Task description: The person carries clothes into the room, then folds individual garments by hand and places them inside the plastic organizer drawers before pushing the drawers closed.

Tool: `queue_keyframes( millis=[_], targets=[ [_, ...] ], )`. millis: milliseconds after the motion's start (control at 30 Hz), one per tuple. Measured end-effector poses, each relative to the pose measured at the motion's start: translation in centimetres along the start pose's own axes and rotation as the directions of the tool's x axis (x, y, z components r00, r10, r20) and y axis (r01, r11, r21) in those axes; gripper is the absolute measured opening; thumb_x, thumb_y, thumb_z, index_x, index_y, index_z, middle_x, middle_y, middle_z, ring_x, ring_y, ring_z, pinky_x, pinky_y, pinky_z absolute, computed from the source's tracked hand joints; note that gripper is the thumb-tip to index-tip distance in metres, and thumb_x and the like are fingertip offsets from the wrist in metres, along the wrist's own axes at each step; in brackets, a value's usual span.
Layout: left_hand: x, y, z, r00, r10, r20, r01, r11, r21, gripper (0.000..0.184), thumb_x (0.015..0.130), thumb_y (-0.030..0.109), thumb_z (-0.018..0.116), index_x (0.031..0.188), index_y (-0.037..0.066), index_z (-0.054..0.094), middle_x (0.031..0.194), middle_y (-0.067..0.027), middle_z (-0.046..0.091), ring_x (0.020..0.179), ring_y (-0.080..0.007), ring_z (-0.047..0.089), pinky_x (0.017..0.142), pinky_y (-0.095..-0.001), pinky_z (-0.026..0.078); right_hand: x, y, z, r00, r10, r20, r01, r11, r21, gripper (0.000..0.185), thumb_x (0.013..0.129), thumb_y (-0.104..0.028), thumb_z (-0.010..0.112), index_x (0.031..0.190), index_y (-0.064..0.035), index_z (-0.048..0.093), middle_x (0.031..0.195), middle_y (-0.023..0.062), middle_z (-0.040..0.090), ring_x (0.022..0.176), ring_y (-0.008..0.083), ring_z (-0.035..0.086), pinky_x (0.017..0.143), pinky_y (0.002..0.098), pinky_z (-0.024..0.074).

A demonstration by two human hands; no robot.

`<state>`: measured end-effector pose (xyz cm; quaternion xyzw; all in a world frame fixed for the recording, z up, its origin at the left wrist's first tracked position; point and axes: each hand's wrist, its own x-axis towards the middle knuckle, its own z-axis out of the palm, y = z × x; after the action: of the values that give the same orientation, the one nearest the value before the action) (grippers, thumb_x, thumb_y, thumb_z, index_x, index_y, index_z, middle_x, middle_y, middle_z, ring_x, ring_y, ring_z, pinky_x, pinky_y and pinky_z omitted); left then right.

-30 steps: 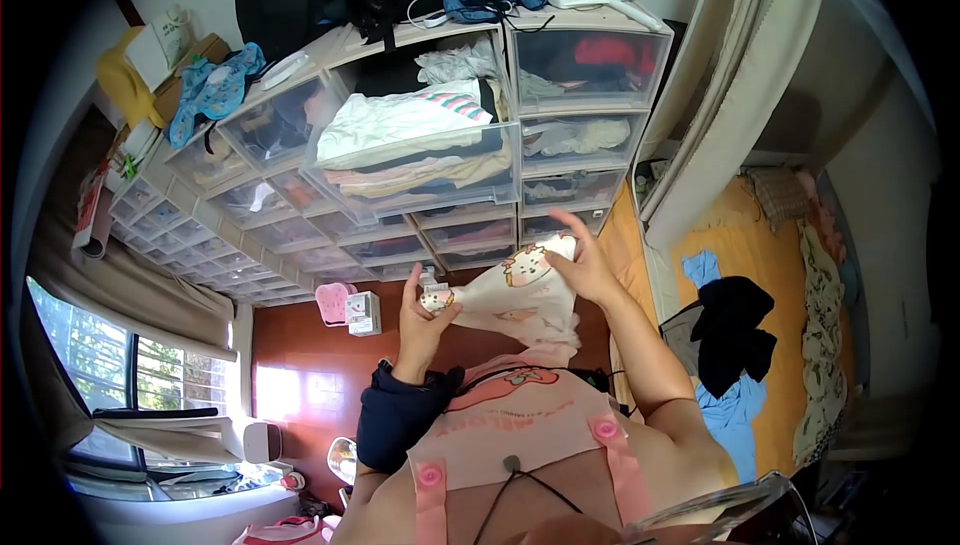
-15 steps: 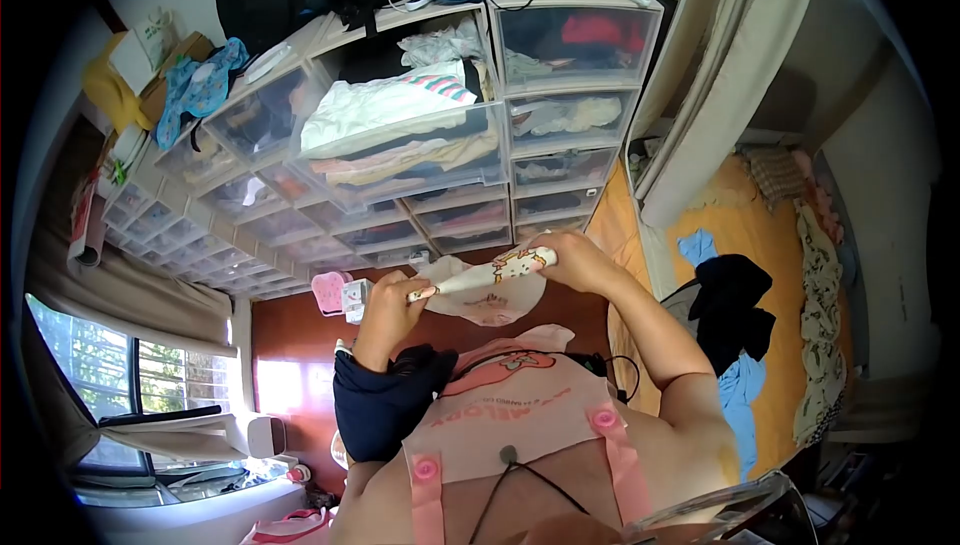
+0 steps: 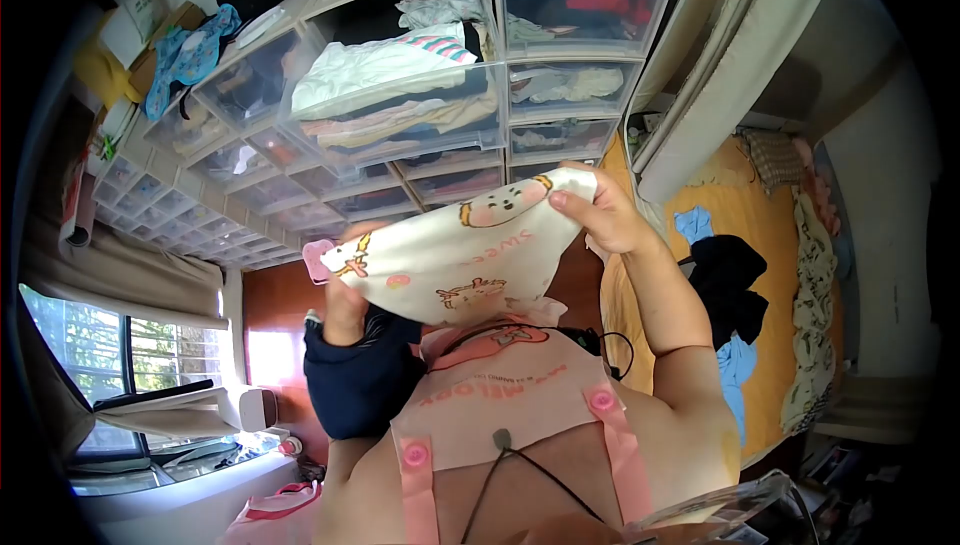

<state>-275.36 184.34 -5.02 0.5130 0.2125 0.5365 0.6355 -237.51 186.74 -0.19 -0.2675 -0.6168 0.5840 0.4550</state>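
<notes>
A white cloth printed with cartoon animals and pink lettering [image 3: 470, 255] is stretched between my two hands, in front of my lap. My left hand [image 3: 346, 297] grips its left edge, the fingers partly hidden behind it. The upper right corner is pinched in my right hand [image 3: 604, 217], thumb on the front face. Dark navy cloth [image 3: 362, 377] bunches around my left forearm. I wear a pink top with shoulder straps [image 3: 500, 395]. Which kind of garment the printed cloth is, I cannot tell.
Ahead, a clear drawer [image 3: 400, 115] is pulled out with folded clothes inside, among stacked drawers. A pink container [image 3: 318, 260] stands left of the cloth. Black clothing [image 3: 728, 280] and blue clothing [image 3: 737, 375] lie on the orange bedding [image 3: 775, 235] to the right.
My hands have moved apart and the right one has risen. The printed cloth, narrow and bunched before, is now spread wide with its print showing.
</notes>
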Motion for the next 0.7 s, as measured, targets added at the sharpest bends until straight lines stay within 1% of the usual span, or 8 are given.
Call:
queue_keyframes(
  millis=[33,67,200,333,467,500,600,700],
  targets=[
    [0.3,-0.3,1.4,0.98,-0.081,0.18,0.084,0.996,-0.007,0.106,0.074,0.033,0.094,0.155,-0.002,0.036,0.146,-0.0153,0.056,0.13,-0.0273,0.057,0.11,-0.0426,0.045,0.3,0.3,0.5,0.999,-0.053,0.008,0.053,0.996,-0.073,0.021,0.105,-0.013,0.062,0.122,-0.0026,0.067,0.103,-0.0023,0.07,0.094,0.0054,0.059,0.084,0.025,0.0489],
    [-1.1,-2.9,-1.1,0.942,-0.254,0.22,0.257,0.966,0.014,0.106,0.072,0.022,0.094,0.157,0.0,0.035,0.152,-0.0138,0.051,0.139,-0.0284,0.049,0.116,-0.0441,0.04,0.6,0.6,0.7,0.994,-0.111,0.015,0.112,0.983,-0.148,0.021,0.105,-0.013,0.061,0.123,-0.0028,0.066,0.103,-0.0019,0.069,0.094,0.0053,0.058,0.083,0.0251,0.0488],
    [-1.8,-7.0,1.2,0.851,-0.471,0.234,0.41,0.872,0.266,0.088,0.082,0.005,0.082,0.157,0.003,0.037,0.152,-0.0112,0.051,0.14,-0.0257,0.047,0.116,-0.0408,0.038,1.1,0.6,2.1,0.986,-0.159,-0.043,0.15,0.975,-0.165,0.019,0.105,-0.015,0.061,0.119,-0.0028,0.067,0.102,-0.0018,0.067,0.095,0.0048,0.057,0.084,0.0246,0.0484],
    [-3.2,-9.8,-0.8,0.821,-0.571,-0.003,0.571,0.82,0.031,0.067,0.094,0.009,0.068,0.153,-0.002,0.04,0.146,-0.0139,0.057,0.134,-0.0271,0.054,0.113,-0.0398,0.042,1.5,-0.2,1.3,0.986,-0.115,-0.12,0.1,0.987,-0.123,0.02,0.105,-0.014,0.063,0.12,-0.0023,0.066,0.105,-0.0001,0.068,0.097,0.0043,0.056,0.085,0.0238,0.0477],
    [-3.2,-9.1,-1.9,0.915,-0.403,-0.002,0.393,0.894,-0.218,0.057,0.107,0.027,0.054,0.155,-0.001,0.038,0.15,-0.0178,0.054,0.135,-0.0305,0.055,0.113,-0.0429,0.044,1.8,2.2,-1.3,0.994,-0.091,-0.059,0.108,0.867,0.486,0.049,0.108,-0.04,0.054,0.143,-0.0062,0.053,0.131,0.0086,0.065,0.117,0.0191,0.064,0.099,0.033,0.0517],
    [-2.8,-8.6,-1.3,0.901,-0.434,-0.023,0.41,0.866,-0.288,0.057,0.109,0.031,0.05,0.155,-0.001,0.038,0.151,-0.0178,0.053,0.135,-0.0308,0.055,0.113,-0.0435,0.045,1.2,7.3,-4.0,0.998,0.027,0.051,-0.046,0.907,0.419,0.077,0.104,-0.062,0.046,0.157,-0.0068,0.038,0.152,0.0154,0.052,0.135,0.0293,0.055,0.112,0.0441,0.0448],
    [-0.3,-7.3,1.0,0.88,-0.471,-0.062,0.401,0.807,-0.434,0.059,0.112,0.04,0.04,0.156,0.001,0.036,0.152,-0.0175,0.051,0.135,-0.0312,0.055,0.112,-0.0447,0.045,-1.4,14.5,-1.9,0.942,0.282,0.183,-0.329,0.659,0.677,0.095,0.098,-0.074,0.043,0.161,-0.0041,0.03,0.161,0.0185,0.041,0.144,0.0301,0.045,0.119,0.0499,0.0351],
    [1.2,-7.6,1.9,0.886,-0.459,-0.063,0.375,0.79,-0.486,0.06,0.113,0.045,0.034,0.156,0.003,0.037,0.154,-0.0161,0.05,0.136,-0.0311,0.054,0.114,-0.0451,0.045,-4.3,18.6,0.1,0.9,0.266,0.346,-0.435,0.488,0.757,0.1,0.094,-0.078,0.044,0.162,-0.007,0.03,0.163,0.0161,0.037,0.147,0.0294,0.041,0.121,0.0515,0.0306]
  ],
)
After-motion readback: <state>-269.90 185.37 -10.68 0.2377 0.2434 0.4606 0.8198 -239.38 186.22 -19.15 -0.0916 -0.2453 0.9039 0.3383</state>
